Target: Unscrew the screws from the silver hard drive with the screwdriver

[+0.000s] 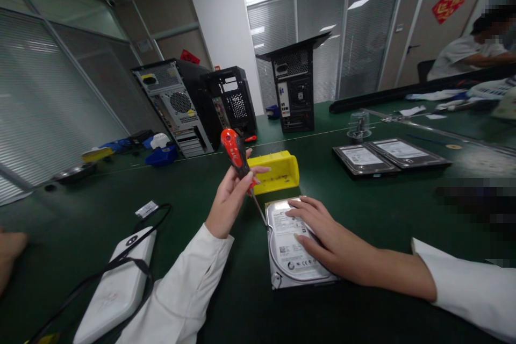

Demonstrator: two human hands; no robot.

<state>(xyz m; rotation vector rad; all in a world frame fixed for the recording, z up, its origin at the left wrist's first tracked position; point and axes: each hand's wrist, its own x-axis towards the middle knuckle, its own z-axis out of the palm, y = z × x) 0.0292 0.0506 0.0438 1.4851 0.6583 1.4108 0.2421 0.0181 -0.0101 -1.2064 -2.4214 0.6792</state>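
My left hand is closed around a screwdriver with a red and black handle. The shaft slants down, and its tip meets the left edge of a silver hard drive. Whether the tip sits in a screw is too small to tell. Label side up, the drive lies on the green table. My right hand rests over the drive's right side, fingers stretched across the label, covering part of it. Just behind the drive is a yellow bin with small dark bits inside, perhaps screws.
Two more hard drives lie to the right, near a clear plastic dome. Computer cases stand at the back. A white power bank with a black strap is at left. Another person sits at far right; a hand shows at left.
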